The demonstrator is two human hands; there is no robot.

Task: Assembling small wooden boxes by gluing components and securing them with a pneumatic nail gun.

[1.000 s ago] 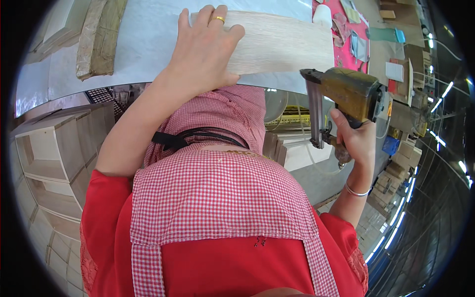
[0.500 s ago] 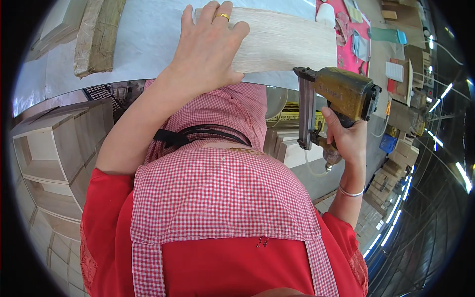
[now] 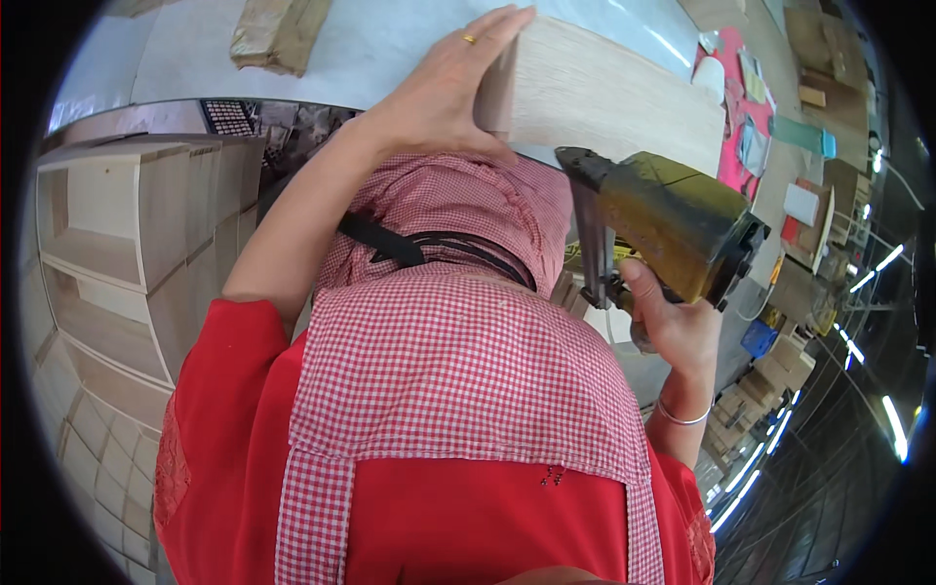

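Observation:
A pale wood-grain box (image 3: 619,93), or a board assembly with a side panel, rests on the table in front of me. My left hand (image 3: 444,93) spans its left end, fingers reaching over the far corner and thumb at the near edge. In my right hand (image 3: 678,327) is a pneumatic nail gun (image 3: 673,219) with a worn yellow-brown body and black end cap. Its dark nose is close to the box's near edge; I cannot tell whether they touch. The gun's handle is mostly hidden behind its body.
The bluish-white table (image 3: 390,44) carries a tape-wrapped block (image 3: 281,34) at far left. Open wooden cabinets (image 3: 102,210) stand on the floor at left. A pink surface (image 3: 733,177) with a white cylinder (image 3: 710,78) lies at right, beyond it stacked boards and cartons.
My left hand has slid from the board's top to its left end, and the box now shows its side panel. The nail gun has tilted and come nearer. The whole view has shifted.

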